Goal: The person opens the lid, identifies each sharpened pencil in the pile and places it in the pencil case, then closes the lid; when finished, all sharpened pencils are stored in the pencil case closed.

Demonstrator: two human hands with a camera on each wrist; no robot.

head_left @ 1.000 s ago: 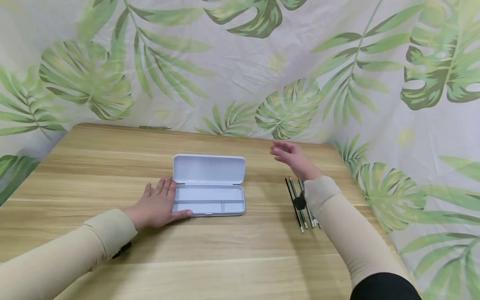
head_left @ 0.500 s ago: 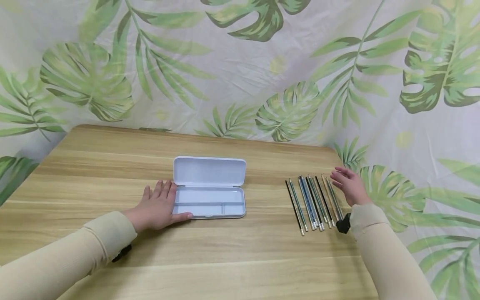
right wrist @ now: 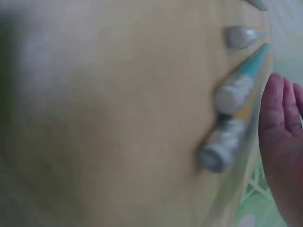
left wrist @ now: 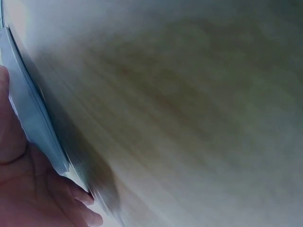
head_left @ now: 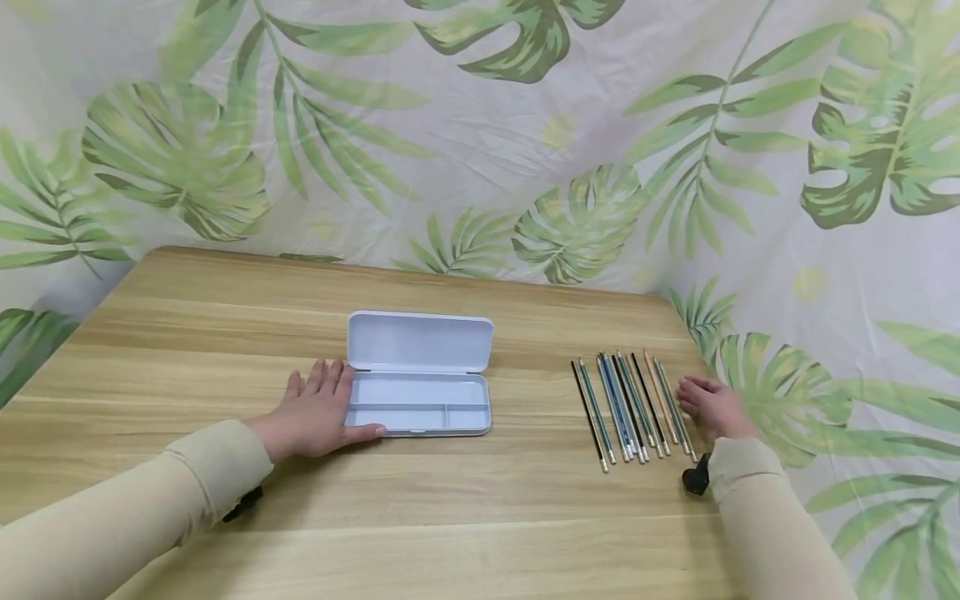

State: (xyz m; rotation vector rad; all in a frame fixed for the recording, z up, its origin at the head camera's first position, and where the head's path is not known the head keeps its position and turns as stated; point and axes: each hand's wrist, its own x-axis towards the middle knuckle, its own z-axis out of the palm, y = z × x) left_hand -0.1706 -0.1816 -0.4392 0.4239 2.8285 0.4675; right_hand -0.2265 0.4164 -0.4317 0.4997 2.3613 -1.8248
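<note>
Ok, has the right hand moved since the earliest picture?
Yes: against the open case, the right hand has moved rightward and lower in the head view.

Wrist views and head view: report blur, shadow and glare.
Head view: pencils and pencil case fairly clear, soft shadow near left sleeve; left wrist view: tabletop smeared, pale glare upper left; right wrist view: erasers blurred, dark smudge at left edge.

Nothing I can read in any of my three views: text, label, brand, number or sign. Pencils [head_left: 628,407] small from head, blurred at right wrist; any print illegible.
</note>
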